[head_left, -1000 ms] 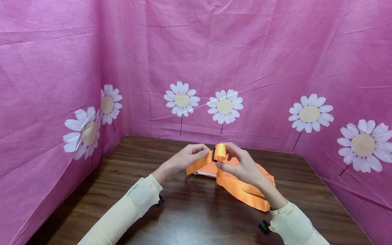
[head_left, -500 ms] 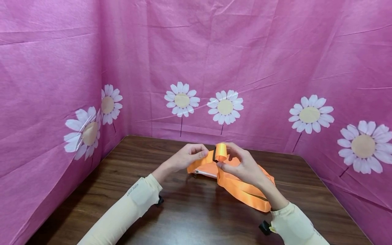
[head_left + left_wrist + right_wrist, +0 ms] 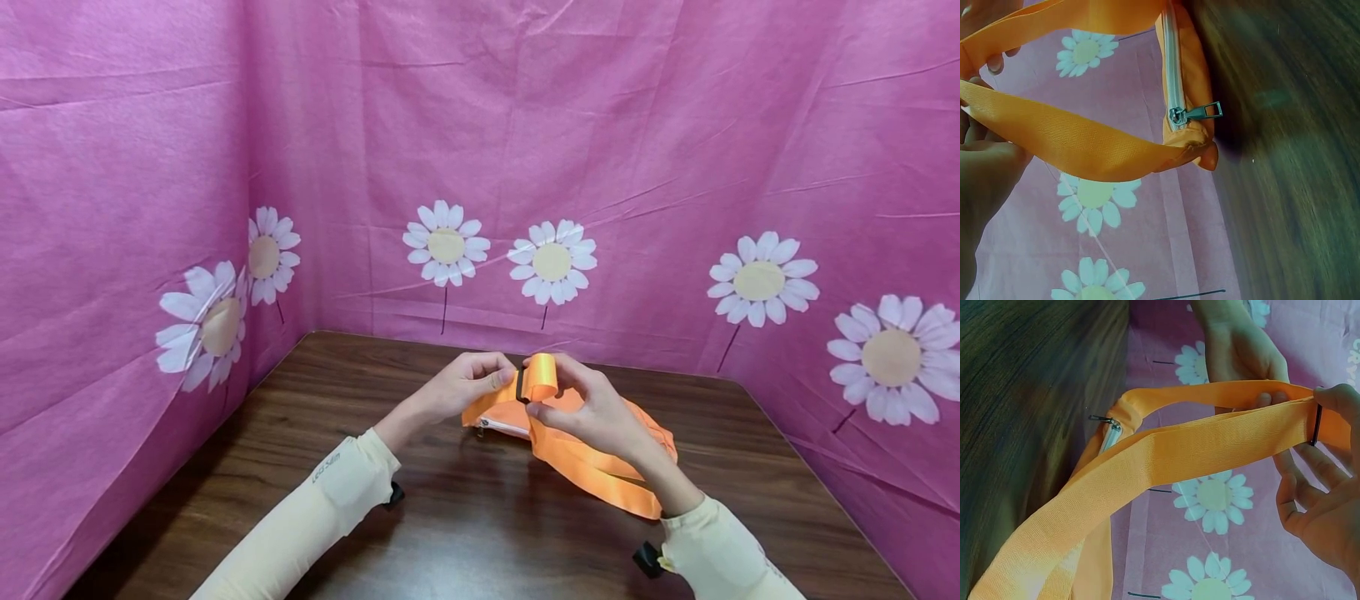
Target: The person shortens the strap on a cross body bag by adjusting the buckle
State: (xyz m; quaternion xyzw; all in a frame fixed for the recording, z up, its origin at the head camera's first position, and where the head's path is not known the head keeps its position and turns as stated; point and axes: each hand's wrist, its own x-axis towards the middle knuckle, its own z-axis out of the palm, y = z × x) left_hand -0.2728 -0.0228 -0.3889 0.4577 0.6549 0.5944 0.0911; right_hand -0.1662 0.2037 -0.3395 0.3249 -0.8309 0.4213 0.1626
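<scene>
An orange waist bag with a white zipper and metal zipper pull lies on the table. Its orange strap rises from the bag and passes through a black slide buckle, beyond which it curls into a small loop. My left hand pinches the strap just left of the buckle, between thumb and fingers. On the other side, my right hand holds the buckle and the strap at it, thumb towards me; its far fingers are partly hidden by the loop.
The dark wooden table is bounded by pink cloth walls printed with white daisies. A slack length of strap hangs below my right hand. Each sleeved forearm carries a small black device at the wrist.
The buckle has shifted slightly left and down, and the strap loop beside it shows a little wider. Both hands keep their hold with only small movements; the bag stays in place.
</scene>
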